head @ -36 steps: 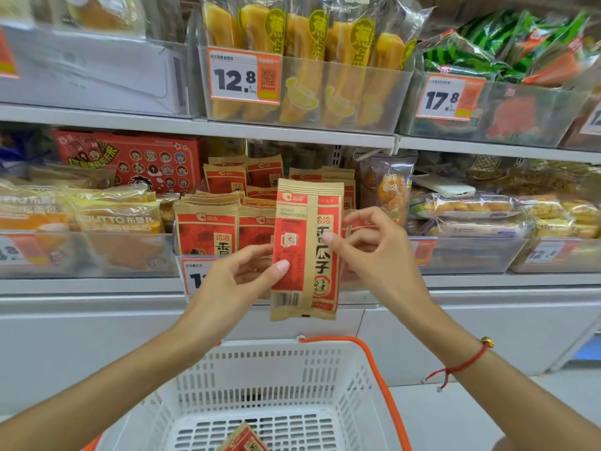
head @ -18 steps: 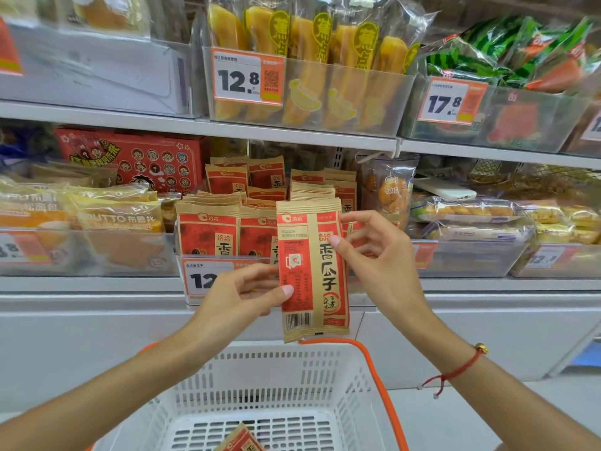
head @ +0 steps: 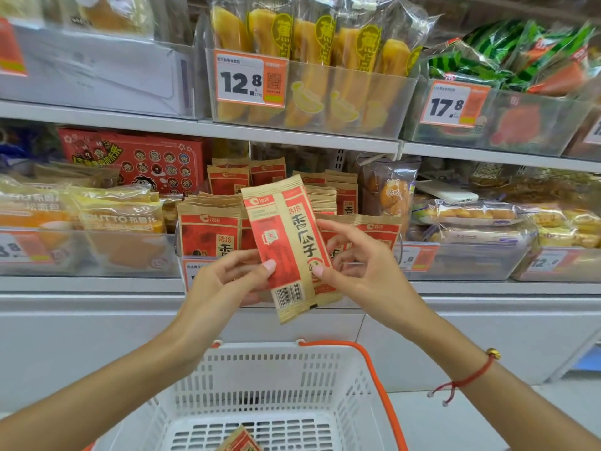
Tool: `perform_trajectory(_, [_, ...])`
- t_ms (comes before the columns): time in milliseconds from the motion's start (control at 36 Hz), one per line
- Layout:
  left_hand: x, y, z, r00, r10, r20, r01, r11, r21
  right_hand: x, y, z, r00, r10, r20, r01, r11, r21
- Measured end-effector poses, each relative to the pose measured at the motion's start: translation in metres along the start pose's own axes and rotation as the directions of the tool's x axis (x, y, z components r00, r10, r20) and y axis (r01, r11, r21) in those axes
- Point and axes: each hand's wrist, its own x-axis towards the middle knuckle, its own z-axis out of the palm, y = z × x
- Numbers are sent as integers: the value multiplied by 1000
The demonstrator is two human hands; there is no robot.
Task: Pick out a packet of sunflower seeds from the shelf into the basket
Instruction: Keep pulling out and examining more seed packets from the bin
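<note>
Two hands hold one seed packet [head: 287, 245] up in front of the shelf [head: 292, 136], above the white basket [head: 276, 385]. The left hand [head: 224, 281] pinches the packet's lower left edge between thumb and curled fingers; the right hand [head: 361, 265] has its thumb on the lower right face, its fingers loosely spread behind. The packet leans slightly left, barcode at the bottom. Behind it a clear bin [head: 190, 268] holds more packets of the same kind [head: 208, 229]. Grey shelving runs across the view, with price tags [head: 250, 79] on bins of yellow snacks [head: 305, 70] above. Another packet [head: 240, 441] lies on the basket's floor. The basket's orange handle [head: 377, 379] arcs at right, over pale flooring [head: 455, 418].
</note>
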Motion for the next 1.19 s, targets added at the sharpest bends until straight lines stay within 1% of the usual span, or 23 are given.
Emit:
perform_trajectory(83, [-1,0,-1,1000,-6,7,6,1000,-1,-1,1,3,1000,4,-17,-5,999,-38])
perform_trajectory(194, [-1,-3,0,1000,2,-2,-2,1000,13,-8,0,11,1000,10,-1,-10,988,-156])
perform_trajectory(250, [-2,-4,1,1000,19,-10,-18,999,35,-11,0,18,999,-11,30,18,974,-225])
perform_trajectory(333, [-2,-4,3,1000,30,-6,-29,998,62,-14,1,27,998,-58,12,59,940,-336])
perform_trajectory(389, [-3,-4,3,999,46,-1,-46,996,76,-15,0,29,998,-67,-14,58,941,-334])
perform_trajectory(444, [-3,-2,4,997,72,8,-72,994,82,-13,-3,27,998,-59,-28,49,957,-285])
perform_trajectory(472, [-3,-1,3,996,87,9,-87,993,76,-12,-5,25,999,-31,-29,24,972,-233])
perform_trajectory(528, [-1,3,3,996,85,-2,-85,996,25,-7,-11,18,997,77,7,-77,995,-59])
perform_trajectory(556, [1,5,3,998,65,-11,-65,998,-10,-4,-13,13,989,140,50,-143,989,50])
perform_trajectory(611, [6,7,2,999,27,-33,-29,998,-64,0,-13,4,955,237,179,-279,924,262])
perform_trajectory(667, [8,7,1,999,30,-44,-33,997,-64,1,-11,-2,909,257,327,-383,824,418])
perform_trajectory(750, [8,5,2,999,39,-19,-40,998,-55,-1,-8,-7,853,230,468,-458,759,463])
perform_trajectory(833, [8,7,2,999,36,-20,-38,994,-100,-2,-8,-10,815,197,545,-495,726,478])
perform_trajectory(889, [8,8,1,999,41,-28,-44,991,-127,-3,-11,-12,801,183,571,-502,725,471])
perform_trajectory(944, [7,11,1,998,43,-43,-48,989,-138,-3,-16,-14,813,216,541,-495,747,445])
perform_trajectory(972, [7,13,1,998,43,-54,-51,987,-150,-3,-18,-15,827,246,505,-480,777,408])
perform_trajectory(1028, [8,13,3,997,46,-64,-56,985,-163,-2,-22,-15,866,296,402,-426,858,287])
perform_trajectory(1056, [9,14,5,997,47,-63,-56,985,-165,-1,-24,-15,889,297,349,-390,890,234])
perform_trajectory(1139, [12,18,10,997,46,-61,-57,982,-180,0,-31,-21,939,239,248,-288,940,185])
perform_trajectory(1194, [15,24,14,996,74,-53,-83,981,-176,4,-35,-28,967,192,165,-220,960,176])
